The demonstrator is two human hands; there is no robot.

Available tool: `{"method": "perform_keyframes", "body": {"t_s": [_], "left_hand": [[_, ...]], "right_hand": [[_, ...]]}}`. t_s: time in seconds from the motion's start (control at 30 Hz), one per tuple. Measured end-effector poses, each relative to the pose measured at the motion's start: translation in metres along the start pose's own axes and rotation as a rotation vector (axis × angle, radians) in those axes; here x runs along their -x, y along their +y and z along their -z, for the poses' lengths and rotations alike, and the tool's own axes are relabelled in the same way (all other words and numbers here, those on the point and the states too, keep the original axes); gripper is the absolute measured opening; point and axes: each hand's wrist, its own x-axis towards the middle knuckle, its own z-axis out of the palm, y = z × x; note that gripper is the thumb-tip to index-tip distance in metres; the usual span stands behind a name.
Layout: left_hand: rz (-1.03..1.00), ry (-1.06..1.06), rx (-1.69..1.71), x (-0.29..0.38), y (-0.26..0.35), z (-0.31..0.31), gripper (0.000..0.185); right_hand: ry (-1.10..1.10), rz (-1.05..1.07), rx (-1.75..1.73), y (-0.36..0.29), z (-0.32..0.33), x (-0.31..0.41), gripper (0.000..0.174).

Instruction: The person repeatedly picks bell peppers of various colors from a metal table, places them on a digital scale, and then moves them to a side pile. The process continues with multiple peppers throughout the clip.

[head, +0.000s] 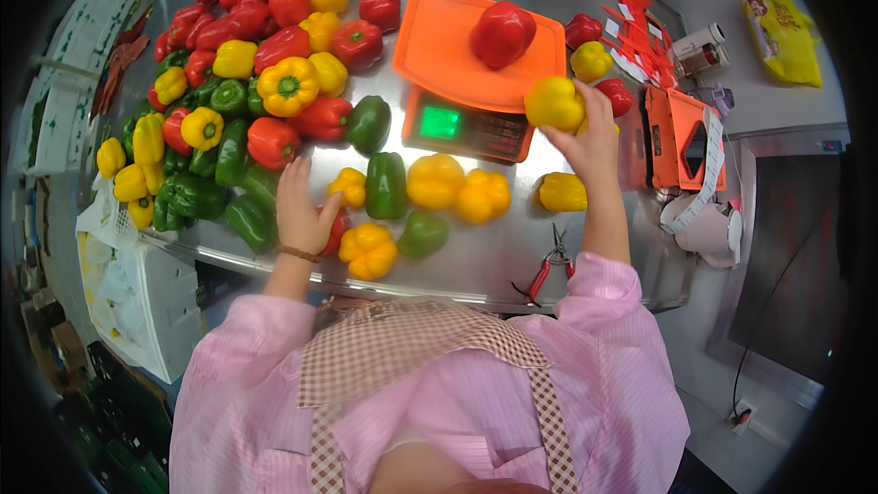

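My right hand (588,134) grips a yellow bell pepper (553,103) at the right edge of an orange scale tray (432,34). One red bell pepper (503,34) rests on that tray, above the scale's lit green display (440,122). My left hand (302,209) is over the table's near left part, fingers stretched and thumb apart. Partly hidden beside its thumb is another red pepper (335,232); whether they touch, I cannot tell. Close by lie a yellow pepper (368,251), a green pepper (385,185) and a lighter green one (423,234).
A heap of red, yellow and green peppers (233,68) covers the steel table's left side. Red-handled pliers (551,266) lie near the front edge. Red tape strips (638,34), an orange label device (675,140) and a pink cup (706,233) are on the right.
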Motion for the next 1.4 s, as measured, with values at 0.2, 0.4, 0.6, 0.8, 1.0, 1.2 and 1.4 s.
{"method": "perform_keyframes", "body": {"t_s": [0.2, 0.4, 0.6, 0.8, 1.0, 1.2, 1.4], "left_hand": [[0.026, 0.008, 0.031, 0.001, 0.002, 0.001, 0.07], [0.048, -0.018, 0.024, 0.0, 0.002, 0.002, 0.07], [0.026, -0.039, 0.011, -0.004, 0.003, 0.001, 0.07], [0.002, -0.065, 0.016, -0.007, 0.006, 0.003, 0.071], [-0.004, 0.166, 0.08, -0.038, -0.001, 0.019, 0.082], [-0.023, 0.277, -0.098, -0.122, -0.032, 0.027, 0.098], [-0.059, 0.048, -0.14, -0.165, -0.044, 0.02, 0.088]], "right_hand": [[-0.081, -0.033, 0.003, 0.0, -0.033, -0.045, 0.081], [0.054, -0.277, -0.246, 0.051, 0.001, 0.005, 0.081], [-0.214, -0.563, -0.108, 0.088, 0.017, 0.107, 0.081], [-0.257, -0.452, 0.054, 0.07, -0.002, 0.138, 0.081], [-0.237, -0.404, -0.001, 0.045, -0.019, 0.126, 0.075], [-0.403, -0.377, -0.037, 0.03, -0.032, 0.108, 0.076], [-0.293, -0.304, -0.063, 0.022, -0.022, 0.087, 0.071]]}}
